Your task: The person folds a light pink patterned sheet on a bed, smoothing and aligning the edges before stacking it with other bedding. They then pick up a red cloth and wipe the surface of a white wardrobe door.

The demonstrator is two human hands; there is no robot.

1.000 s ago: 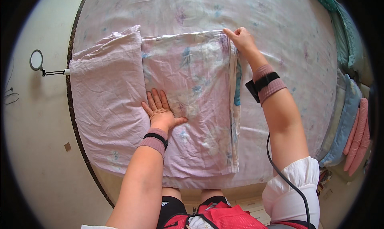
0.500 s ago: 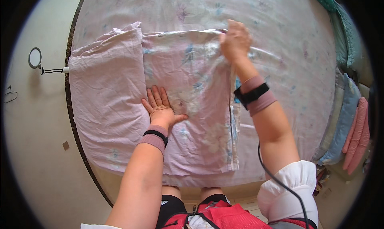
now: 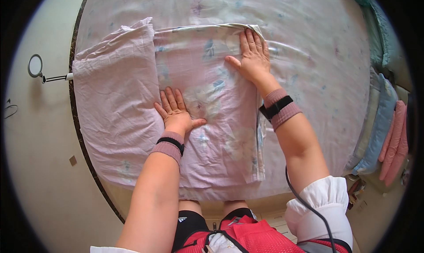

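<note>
A pale pink floral bed sheet (image 3: 207, 151), partly folded into a layered rectangle, lies on the bed in front of me. Flat on its middle rests my left hand (image 3: 177, 116), fingers spread, beside the edge of the plainer pink section (image 3: 115, 89) on the left. My right hand (image 3: 254, 58) lies palm down near the folded cloth's far right corner, its fingers pointing away from me and the thumb out to the left. Neither hand grips the fabric. Layered edges show along the right side of the folded piece.
Under the cloth spreads a matching floral bed cover (image 3: 318, 85). Folded pink cloths (image 3: 394, 142) and a blue cushion-like bundle (image 3: 380, 125) stand along the right side. A small round mirror on an arm (image 3: 35, 65) juts out at the left. A black cable (image 3: 304, 197) hangs by my right arm.
My right hand has come down from a curled hold at the far right corner and now lies flat there. That corner is spread out further. My left hand stays in place on the cloth.
</note>
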